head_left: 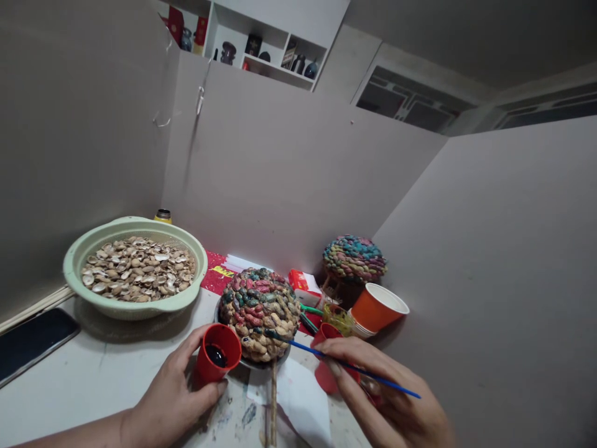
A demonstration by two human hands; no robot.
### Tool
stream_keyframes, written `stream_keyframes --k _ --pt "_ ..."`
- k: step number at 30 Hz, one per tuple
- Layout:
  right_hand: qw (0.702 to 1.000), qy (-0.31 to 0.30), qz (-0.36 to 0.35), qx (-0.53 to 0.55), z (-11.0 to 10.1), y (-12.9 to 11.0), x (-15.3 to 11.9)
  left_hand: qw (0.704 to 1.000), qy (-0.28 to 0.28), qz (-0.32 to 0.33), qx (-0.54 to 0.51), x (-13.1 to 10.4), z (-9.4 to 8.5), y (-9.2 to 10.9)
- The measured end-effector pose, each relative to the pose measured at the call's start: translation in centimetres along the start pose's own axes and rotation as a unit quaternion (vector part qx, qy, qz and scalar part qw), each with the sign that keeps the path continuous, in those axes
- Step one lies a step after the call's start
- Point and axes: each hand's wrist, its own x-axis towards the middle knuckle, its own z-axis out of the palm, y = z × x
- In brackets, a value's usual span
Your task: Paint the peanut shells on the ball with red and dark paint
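Observation:
My left hand point(175, 389) is wrapped round a red cup point(215, 354) with dark liquid in it, left of the peanut-covered ball. My right hand point(382, 386) pinches a blue paintbrush point(347, 362). The brush's dark tip touches the lower part of the ball point(260, 311). Red, green and dark patches cover the ball's upper and left parts, while its lower right is plain tan. A stick point(273, 404) extends from the ball toward me. Partly hidden behind my right hand stands another red cup point(326, 334).
A green basin point(135, 309) of shells and a black phone point(35, 342) are at the left. Behind the brush lie an orange paper cup point(375, 309), a red box point(304, 286) and a second coloured peanut ball point(355, 258). Grey panels point(280, 168) surround the table.

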Motion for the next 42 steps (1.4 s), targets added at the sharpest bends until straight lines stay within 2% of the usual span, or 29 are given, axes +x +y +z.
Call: stream_keyframes --k 5,12,19,28,35,42 --pt "0.999 0.02 -0.001 -0.029 -0.6 0.1 -0.4 1.0 -0.009 -0.011 0.004 0.2 -0.1 0.5" --pt "0.998 0.047 -0.019 0.024 0.7 -0.1 -0.5 1.0 -0.007 -0.003 0.006 0.1 -0.1 0.0" --pt "0.999 0.029 -0.019 -0.007 -0.1 -0.1 -0.5 1.0 -0.007 -0.008 -0.011 0.0 0.2 -0.3" --pt "0.999 0.018 -0.045 0.009 0.8 0.2 -0.6 1.0 -0.007 -0.008 0.008 0.1 0.0 0.3" --pt "0.998 0.048 -0.016 -0.031 0.0 0.1 -1.2 1.0 -0.015 -0.014 0.016 0.2 0.0 0.3" --pt "0.998 0.037 -0.037 -0.022 0.4 0.6 -0.8 1.0 -0.015 -0.015 0.011 0.3 -0.1 0.4"
